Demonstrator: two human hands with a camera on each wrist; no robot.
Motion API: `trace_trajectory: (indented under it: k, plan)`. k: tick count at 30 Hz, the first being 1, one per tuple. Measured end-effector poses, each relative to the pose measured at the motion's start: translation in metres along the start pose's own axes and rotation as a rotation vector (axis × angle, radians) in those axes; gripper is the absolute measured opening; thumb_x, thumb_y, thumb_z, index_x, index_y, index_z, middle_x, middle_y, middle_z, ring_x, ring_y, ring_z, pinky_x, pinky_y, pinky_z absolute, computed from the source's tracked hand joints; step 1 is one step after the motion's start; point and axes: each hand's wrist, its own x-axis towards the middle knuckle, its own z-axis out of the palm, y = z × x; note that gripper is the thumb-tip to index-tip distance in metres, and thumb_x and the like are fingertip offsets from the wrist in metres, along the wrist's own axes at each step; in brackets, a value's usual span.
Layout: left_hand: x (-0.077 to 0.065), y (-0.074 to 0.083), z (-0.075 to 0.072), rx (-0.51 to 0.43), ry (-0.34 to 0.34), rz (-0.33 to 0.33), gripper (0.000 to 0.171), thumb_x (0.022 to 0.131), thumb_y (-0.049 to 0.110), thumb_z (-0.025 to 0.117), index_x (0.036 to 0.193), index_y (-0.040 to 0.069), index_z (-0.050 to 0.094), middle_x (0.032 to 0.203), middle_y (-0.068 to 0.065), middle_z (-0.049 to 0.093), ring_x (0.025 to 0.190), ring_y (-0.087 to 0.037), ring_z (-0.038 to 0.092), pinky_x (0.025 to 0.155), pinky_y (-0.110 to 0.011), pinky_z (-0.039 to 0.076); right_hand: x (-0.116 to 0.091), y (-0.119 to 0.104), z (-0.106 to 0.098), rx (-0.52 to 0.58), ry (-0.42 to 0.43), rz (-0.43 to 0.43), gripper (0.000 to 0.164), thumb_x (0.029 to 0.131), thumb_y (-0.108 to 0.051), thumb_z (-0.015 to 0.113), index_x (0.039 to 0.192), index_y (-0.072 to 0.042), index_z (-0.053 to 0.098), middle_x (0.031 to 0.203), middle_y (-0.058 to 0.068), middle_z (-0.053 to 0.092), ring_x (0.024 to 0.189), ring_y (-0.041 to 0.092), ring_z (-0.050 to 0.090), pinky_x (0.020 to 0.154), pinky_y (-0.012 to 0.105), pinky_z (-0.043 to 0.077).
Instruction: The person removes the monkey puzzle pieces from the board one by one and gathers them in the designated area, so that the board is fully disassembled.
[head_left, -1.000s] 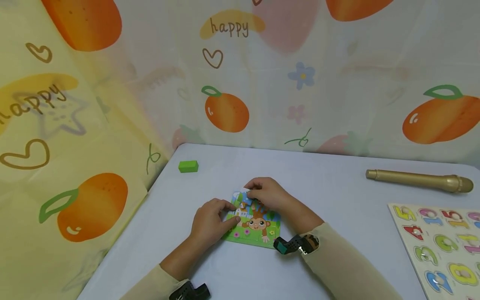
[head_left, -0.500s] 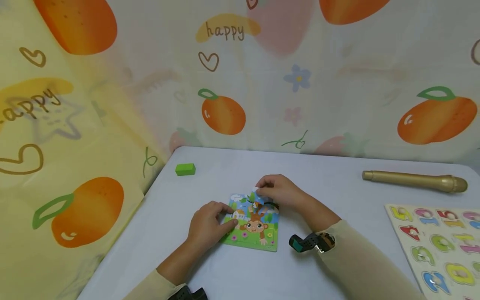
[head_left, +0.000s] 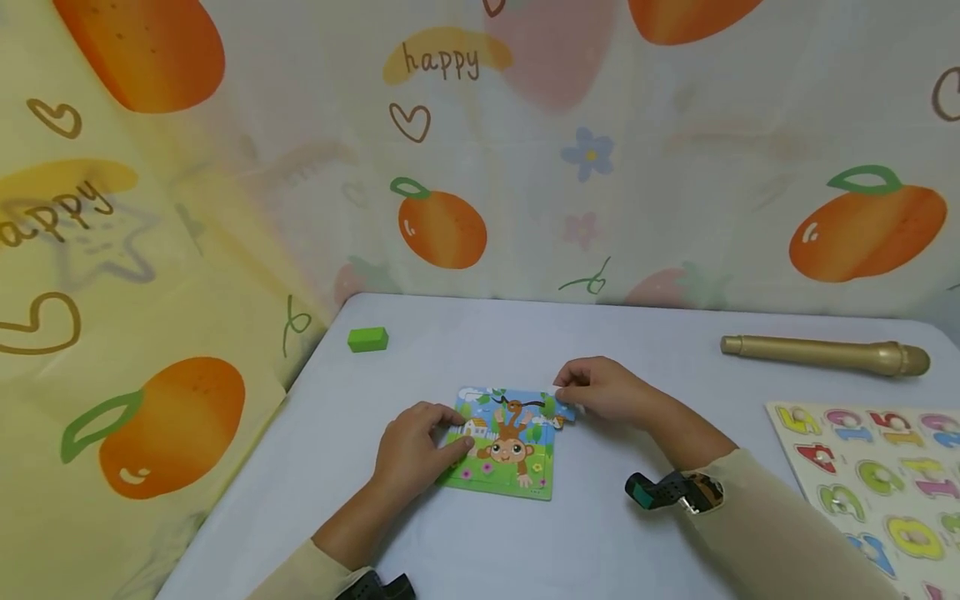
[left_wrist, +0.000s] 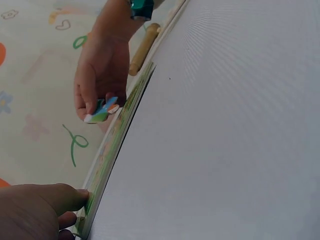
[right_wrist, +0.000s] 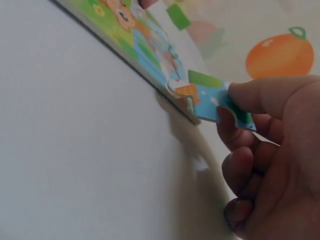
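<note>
A square jigsaw puzzle (head_left: pixel 504 477) with a monkey hanging from a branch lies flat on the white table. My left hand (head_left: pixel 418 446) grips its left edge; in the left wrist view the thumb (left_wrist: pixel 70 197) lies on top, with fingers at the side. Thumb and index finger of my right hand (head_left: pixel 611 392) pinch a loose puzzle piece (right_wrist: pixel 210 100), blue and green with a bit of orange. That piece is raised at the board's upper right corner and overlaps it in the head view. The right hand's other fingers are curled below it.
A green block (head_left: pixel 367 339) sits at the table's back left. At the back right lies a gold toy microphone (head_left: pixel 825 354). Near the right edge is a number puzzle board (head_left: pixel 817 492). A fruit-printed cloth (head_left: pixel 525 167) hangs behind the table.
My right hand has moved right with the puzzle piece, from over the picture's upper left to its upper right corner. The left hand stays on the left edge.
</note>
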Motion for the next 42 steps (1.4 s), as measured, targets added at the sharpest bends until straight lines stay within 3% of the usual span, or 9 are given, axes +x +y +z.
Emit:
trace_trajectory:
  k: [10,20,29,42]
  plan:
    - [0.003,-0.001,0.003,-0.009,0.006,0.020,0.024,0.086,0.033,0.091,0.103,0.022,0.079,0.097,0.008,0.067,0.081,-0.011,0.051,0.074,-0.035,0.043,-0.005,0.017,-0.009,-0.178,0.078,-0.067,0.003,0.097,-0.016,0.076,0.097,-0.013,0.078,0.082,-0.005,0.066,0.078,0.017,0.056,0.072,0.034,0.047]
    - [0.003,-0.001,0.004,-0.003,0.006,0.019,0.023,0.086,0.033,0.090,0.103,0.022,0.079,0.095,0.008,0.066,0.080,-0.010,0.051,0.073,-0.034,0.043,-0.005,0.021,-0.003,-0.303,0.171,-0.076,0.010,0.095,-0.016,0.079,0.104,-0.016,0.084,0.099,-0.004,0.073,0.090,0.017,0.062,0.082,0.038,0.050]
    - [0.002,0.002,0.001,0.007,-0.007,0.011,0.023,0.087,0.032,0.090,0.104,0.021,0.079,0.102,0.006,0.070,0.081,-0.010,0.051,0.075,-0.035,0.043,-0.008,0.026,0.001,-0.288,0.191,-0.093,0.011,0.096,-0.012,0.080,0.105,-0.017,0.084,0.101,-0.005,0.074,0.091,0.016,0.062,0.082,0.038,0.051]
    - [0.001,-0.003,-0.003,-0.017,-0.018,0.006,0.027,0.088,0.038,0.089,0.107,0.022,0.079,0.099,0.009,0.066,0.082,-0.009,0.052,0.073,-0.034,0.045,-0.008,0.027,0.002,-0.274,0.185,-0.130,0.012,0.097,-0.012,0.079,0.106,-0.018,0.085,0.102,-0.006,0.074,0.092,0.014,0.063,0.082,0.037,0.051]
